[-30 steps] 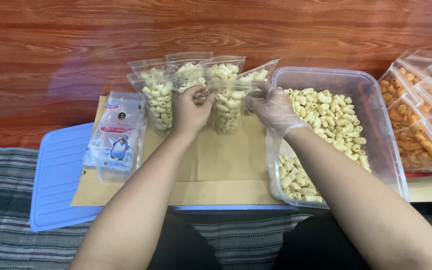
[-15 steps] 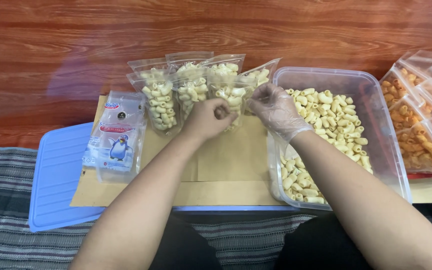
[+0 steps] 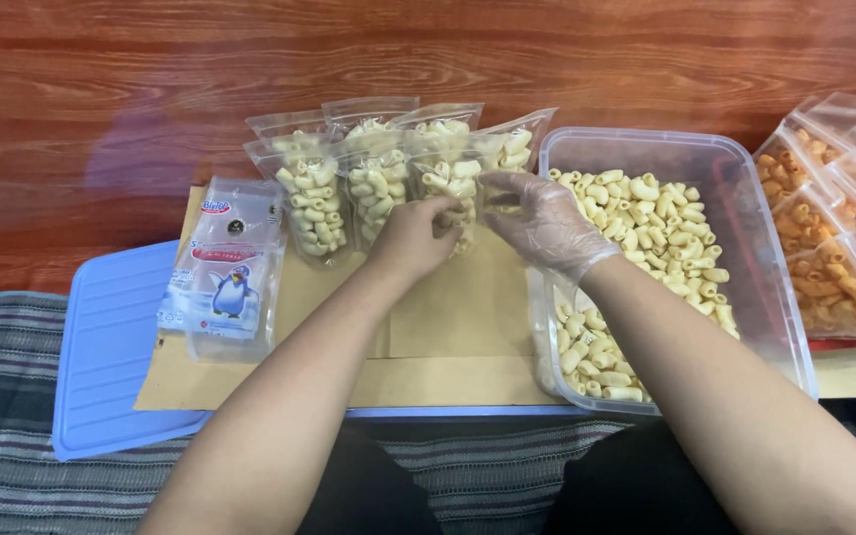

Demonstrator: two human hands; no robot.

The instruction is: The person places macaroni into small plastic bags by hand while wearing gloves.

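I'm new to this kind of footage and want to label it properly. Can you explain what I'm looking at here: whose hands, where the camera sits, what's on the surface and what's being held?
There is no machine here, only a person's two hands. The single camera is worn on the head and looks down, so the arms reach in from the bottom edge. The left hand is bare; the right hand wears a thin clear glove. Both pinch a clear pouch of pale curled snacks, which stands in a row of filled pouches. These stand at the far edge of a brown sheet of card. To the right is a clear plastic tub partly filled with the same snacks. Left of the hands lies a stack of empty pouches, beside a blue lid. At far right lie packs of orange snacks.
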